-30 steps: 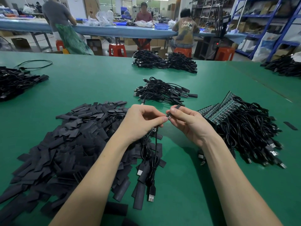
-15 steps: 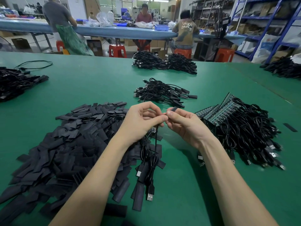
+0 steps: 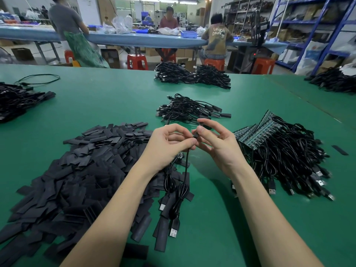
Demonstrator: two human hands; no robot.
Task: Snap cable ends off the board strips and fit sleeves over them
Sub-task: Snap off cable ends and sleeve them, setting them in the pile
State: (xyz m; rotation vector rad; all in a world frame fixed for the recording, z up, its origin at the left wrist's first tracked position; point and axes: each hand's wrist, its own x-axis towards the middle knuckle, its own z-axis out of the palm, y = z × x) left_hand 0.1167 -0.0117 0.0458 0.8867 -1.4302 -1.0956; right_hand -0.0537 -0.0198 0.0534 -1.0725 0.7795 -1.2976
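My left hand (image 3: 169,143) and my right hand (image 3: 215,143) meet above the green table (image 3: 115,105). Between thumb and fingers my left hand pinches a black cable (image 3: 185,170) near its upper end; the cable hangs down to a USB plug (image 3: 173,231). A small black sleeve (image 3: 196,134) sits at the cable's top, pinched by my right hand's fingertips. A big heap of flat black sleeves (image 3: 73,170) lies to the left. Green board strips (image 3: 256,132) with attached cables (image 3: 289,160) lie to the right.
A pile of sleeved cables (image 3: 188,109) lies just beyond my hands. More cable bundles sit at the far middle (image 3: 190,76), far left (image 3: 17,101) and far right (image 3: 333,81). One loose sleeve (image 3: 340,150) lies at right. People sit at a blue bench (image 3: 125,39) behind.
My hands have lifted slightly. My right hand's other fingers have spread apart, and the sleeve now stands more upright between the fingertips.
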